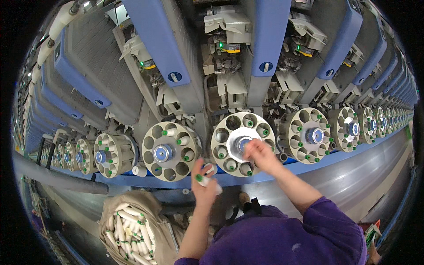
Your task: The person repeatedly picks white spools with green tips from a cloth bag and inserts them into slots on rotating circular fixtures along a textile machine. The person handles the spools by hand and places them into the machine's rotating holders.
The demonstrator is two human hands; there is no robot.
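My left hand (204,187) is closed around a white yarn bobbin with a green tip (204,180), just below and left of the central round magazine (219,126). Another white bobbin end (212,168) shows by its fingers. My right hand (263,158) is over that magazine's metal hub (242,144), fingertips drawn together; whatever they grip, perhaps thread, is too fine to make out. Several green-tipped bobbins sit in the pockets around the hub, while some upper-left pockets look dark. To the left stands a second magazine (152,132), with bobbins in only some of its pockets.
A cloth sack (165,216) full of white green-tipped bobbins (132,229) stands at the lower left. More magazines (304,132) line the blue rail (194,180) on both sides. Blue and grey machine housings (159,39) rise behind, and a grey pipe (57,174) crosses at left.
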